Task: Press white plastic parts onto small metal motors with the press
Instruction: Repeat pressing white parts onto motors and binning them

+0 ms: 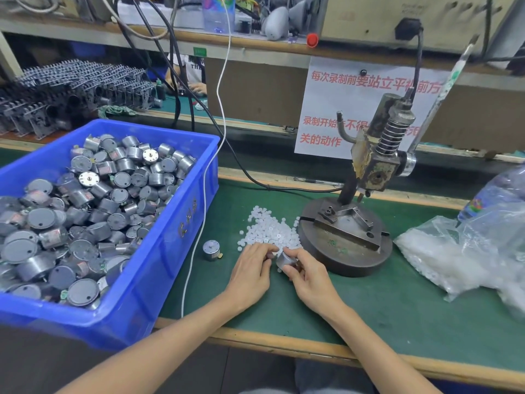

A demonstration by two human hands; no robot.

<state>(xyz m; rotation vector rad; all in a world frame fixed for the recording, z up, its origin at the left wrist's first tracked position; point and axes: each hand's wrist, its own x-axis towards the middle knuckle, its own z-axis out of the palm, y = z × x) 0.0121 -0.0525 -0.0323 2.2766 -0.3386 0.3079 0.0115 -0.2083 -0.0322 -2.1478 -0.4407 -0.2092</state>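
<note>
step (judged): seating 1 white part on a motor shaft by hand, ahead of pressing.
right hand: curled round 1 motor, near the middle of the bench mat.
left hand: fingers curled, tips close to the motor's end; cannot tell whether a white part is pinched there.
white parts: loose pile on the mat at the fingertips, just left of the press base.
press: right of the pile, no motor in its fixture, lever raised.
spare motor: upright on the mat, between blue bin and left hand.
to do well: start the part square on the shaft, light finger force only; then sit the motor flat in the fixture before pulling the lever.
risk (judged): cocked part likely to jam or crack under the ram.
</note>
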